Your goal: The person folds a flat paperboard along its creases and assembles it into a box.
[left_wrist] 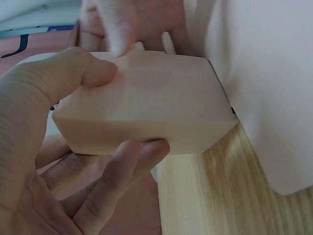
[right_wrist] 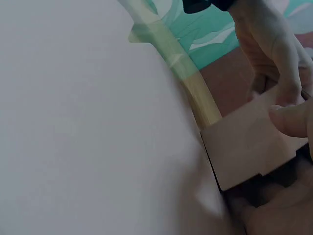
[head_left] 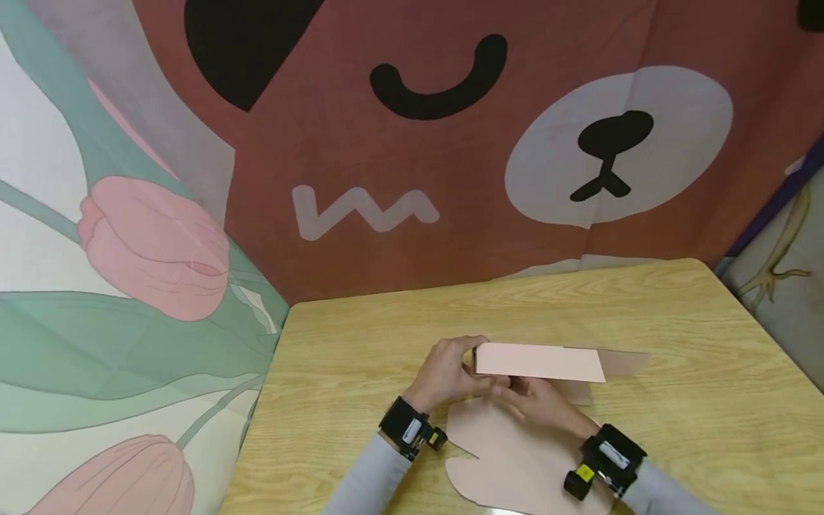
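Observation:
A partly folded pale pink cardboard box (head_left: 539, 362) is held just above the table, its long narrow side facing up in the head view. My left hand (head_left: 444, 372) grips the left end, thumb on one panel (left_wrist: 146, 88) and fingers around the opposite edge. On the near side, my right hand (head_left: 547, 404) pinches a panel (right_wrist: 249, 147), with its thumb outside and its fingers partly hidden in a dark opening. A wide rounded flap (head_left: 515, 465) spreads toward me below the hands. Another flap (head_left: 623, 362) sticks out at the right.
The wood-grain table (head_left: 335, 372) reaches back to a hanging cloth (head_left: 335, 129) with a bear-face print. A tulip-patterned cloth (head_left: 154, 250) hangs along the left. Black wrist cameras (head_left: 412, 427) are strapped on both forearms.

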Available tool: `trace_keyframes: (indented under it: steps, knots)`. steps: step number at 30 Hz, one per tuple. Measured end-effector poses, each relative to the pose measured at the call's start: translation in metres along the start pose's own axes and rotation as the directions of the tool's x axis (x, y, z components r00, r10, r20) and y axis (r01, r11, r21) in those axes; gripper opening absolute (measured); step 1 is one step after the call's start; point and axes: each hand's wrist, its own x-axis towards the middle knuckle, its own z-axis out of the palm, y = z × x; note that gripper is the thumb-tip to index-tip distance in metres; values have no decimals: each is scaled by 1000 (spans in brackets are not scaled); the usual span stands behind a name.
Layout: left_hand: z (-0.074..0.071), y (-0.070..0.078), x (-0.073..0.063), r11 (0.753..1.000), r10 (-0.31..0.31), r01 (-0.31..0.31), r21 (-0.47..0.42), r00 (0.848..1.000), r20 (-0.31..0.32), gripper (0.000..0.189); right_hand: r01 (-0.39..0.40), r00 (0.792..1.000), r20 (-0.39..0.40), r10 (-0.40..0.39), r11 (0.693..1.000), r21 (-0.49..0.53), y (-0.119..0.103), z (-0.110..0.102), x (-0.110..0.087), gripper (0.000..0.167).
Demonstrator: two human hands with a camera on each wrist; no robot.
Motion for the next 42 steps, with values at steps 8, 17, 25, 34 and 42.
trace_keyframes:
  steps: [8, 17, 25, 34, 42]
  knots:
    - [0, 2, -1, 1000, 15, -15, -15, 1000, -9, 47, -101, 994, 65, 87, 963, 252, -2, -5, 3, 77]
    - [0, 2, 5, 997, 64, -62, 42, 997, -35, 38, -164, 986, 84, 144, 938, 307, -2, -12, 2, 70]
    - [4, 5, 5, 993, 40, -30, 118, 996, -84, 39, -109, 994, 7, 110, 988, -112, -21, -7, -14, 80]
    - [6, 5, 4, 986, 31, -15, 165, 995, -97, 37, 271, 897, -64, -436, 659, -702, -66, -15, -38, 14]
    - [9, 0, 3, 985, 24, -3, 172, 993, -119, 39, 209, 918, 4, -396, 476, -854, -55, -51, -8, 63]
